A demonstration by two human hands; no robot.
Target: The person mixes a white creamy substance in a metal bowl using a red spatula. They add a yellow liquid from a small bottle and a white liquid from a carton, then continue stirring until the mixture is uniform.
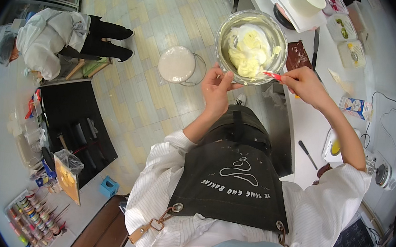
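Note:
A metal mixing bowl [221, 43] is held up in front of me, tilted so that its inside faces my view. My left hand [218, 89] grips its near rim at the lower left. Inside lie a pale yellow creamy mixture [249, 66] and a whiter, smoother mass [244, 29]. A red-handled spatula [272, 75] is in my right hand [303, 83]; its head dips into the cream at the bowl's near right and is mostly hidden there. Smears of cream cling to the bowl's inner wall.
On the worktop at right are a chocolate-brown slab [298, 54], a long knife [315, 45], a carton [355, 108], plastic baskets [350, 54] and a small spatula [307, 154]. A round stool [177, 64] stands on the floor. Another person [59, 37] bends over at left.

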